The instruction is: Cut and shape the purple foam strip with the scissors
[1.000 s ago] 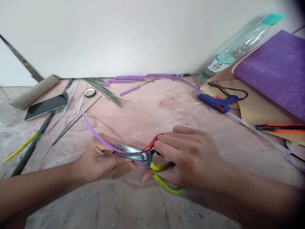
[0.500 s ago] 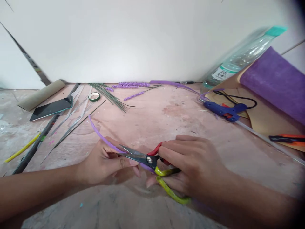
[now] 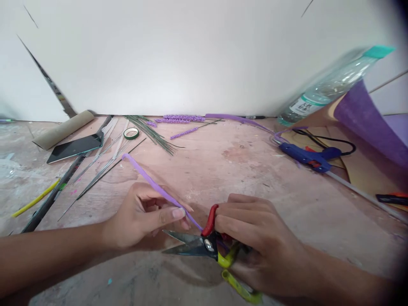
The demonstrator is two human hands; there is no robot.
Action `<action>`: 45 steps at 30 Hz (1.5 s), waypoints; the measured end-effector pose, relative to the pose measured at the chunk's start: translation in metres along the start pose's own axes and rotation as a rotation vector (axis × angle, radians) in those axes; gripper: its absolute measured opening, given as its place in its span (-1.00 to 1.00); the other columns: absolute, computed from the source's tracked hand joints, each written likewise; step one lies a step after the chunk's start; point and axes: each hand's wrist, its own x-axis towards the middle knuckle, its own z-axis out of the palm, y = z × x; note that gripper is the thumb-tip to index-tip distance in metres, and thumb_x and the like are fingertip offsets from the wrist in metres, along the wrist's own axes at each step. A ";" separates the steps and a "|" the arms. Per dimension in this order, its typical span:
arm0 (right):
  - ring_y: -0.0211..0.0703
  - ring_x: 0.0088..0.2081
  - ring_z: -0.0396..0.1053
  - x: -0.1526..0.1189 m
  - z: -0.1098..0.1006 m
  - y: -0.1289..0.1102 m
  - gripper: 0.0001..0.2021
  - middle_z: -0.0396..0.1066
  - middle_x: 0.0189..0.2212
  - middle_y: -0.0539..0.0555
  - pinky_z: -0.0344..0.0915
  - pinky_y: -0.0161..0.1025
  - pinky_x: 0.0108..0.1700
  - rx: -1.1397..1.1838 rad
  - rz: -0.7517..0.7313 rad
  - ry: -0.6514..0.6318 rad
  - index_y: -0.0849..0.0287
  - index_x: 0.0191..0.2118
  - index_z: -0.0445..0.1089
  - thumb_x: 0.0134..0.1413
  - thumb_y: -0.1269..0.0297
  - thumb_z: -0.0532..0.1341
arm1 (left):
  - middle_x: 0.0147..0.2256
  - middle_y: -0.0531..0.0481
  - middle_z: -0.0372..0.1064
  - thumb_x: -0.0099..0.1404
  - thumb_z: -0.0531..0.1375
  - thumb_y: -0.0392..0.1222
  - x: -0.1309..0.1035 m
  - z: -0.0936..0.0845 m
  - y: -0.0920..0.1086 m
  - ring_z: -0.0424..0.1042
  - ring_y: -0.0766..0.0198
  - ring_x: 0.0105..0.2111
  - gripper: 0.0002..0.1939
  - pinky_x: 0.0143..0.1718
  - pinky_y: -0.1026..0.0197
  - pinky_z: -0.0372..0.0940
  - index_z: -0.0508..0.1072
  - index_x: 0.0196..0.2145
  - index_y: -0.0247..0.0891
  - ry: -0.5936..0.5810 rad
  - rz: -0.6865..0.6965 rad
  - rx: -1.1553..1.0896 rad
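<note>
Cutting step: L hand [image 3: 145,216] fingers pinch purple strip [image 3: 149,180] near bench front edge; R hand [image 3: 255,242] grips scissors [image 3: 197,245], blades open below strip. Next: strip needs seating betw blades

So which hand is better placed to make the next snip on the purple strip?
Probably the right hand: it already grips the scissors, blades open beside the purple strip. The left hand only pinches the strip.
</note>
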 end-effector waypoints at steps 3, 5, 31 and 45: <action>-0.29 -0.58 0.22 0.001 0.004 0.003 -0.86 0.38 -0.59 -0.10 -0.02 -0.24 -0.44 0.022 -0.015 -0.002 0.13 -0.43 0.30 -0.03 0.53 0.11 | -0.48 -0.07 0.60 0.19 0.42 -0.19 0.001 -0.001 0.001 0.29 0.48 -0.69 -0.86 -0.71 0.46 0.15 0.68 -0.31 -0.31 0.023 0.002 -0.009; -0.31 -0.60 0.18 0.001 0.006 0.006 -0.88 0.34 -0.62 -0.12 -0.04 -0.24 -0.44 0.031 -0.022 -0.006 0.13 -0.48 0.25 -0.04 0.50 0.11 | -0.52 -0.03 0.58 0.15 0.44 -0.23 0.002 -0.002 0.001 0.22 0.52 -0.73 -0.88 -0.74 0.48 0.12 0.68 -0.32 -0.30 0.047 0.011 -0.019; -0.28 -0.55 0.12 0.006 -0.008 0.021 -0.72 0.25 -0.58 -0.10 -0.05 -0.26 -0.41 0.033 0.080 -0.076 0.13 -0.47 0.23 0.10 0.17 0.31 | -0.51 -0.04 0.58 0.09 0.47 -0.21 0.006 0.001 -0.001 0.22 0.53 -0.79 -0.80 -0.81 0.49 0.14 0.58 -0.41 -0.38 0.080 -0.084 -0.085; -0.24 -0.58 0.11 0.006 0.002 0.019 -0.77 0.31 -0.61 -0.10 -0.08 -0.22 -0.42 -0.225 0.139 -0.002 0.11 -0.54 0.26 -0.05 0.24 0.33 | -0.61 0.12 0.43 0.06 0.44 -0.33 0.008 0.004 0.001 0.23 0.53 -0.82 -0.86 -0.82 0.50 0.12 0.54 -0.48 -0.36 0.115 -0.077 -0.086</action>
